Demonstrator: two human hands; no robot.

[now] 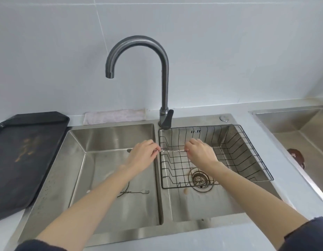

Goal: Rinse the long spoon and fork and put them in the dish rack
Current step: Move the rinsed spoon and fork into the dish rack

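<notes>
Head cam: your left hand (pixel 143 153) and right hand (pixel 200 151) each pinch an end of the long spoon (pixel 172 151), level over the dish rack (pixel 254 151). Nothing's racked yet. The fork (pixel 137 192) lies in the left basin, faucet (pixel 139 69) dry.

The back wall (pixel 229 51) is covered in large pale grey tiles with thin white joints, evenly lit by soft light. A light grey counter (pixel 220 238) is fitted with a stainless double sink (pixel 158 178), and a dark gooseneck faucet (pixel 162 73) is mounted behind its divider. A folded cloth (pixel 114 116) is laid against the wall. A dark tray (pixel 25 156) is set at the left, and a second steel basin (pixel 302 127) is seen at the right.
</notes>
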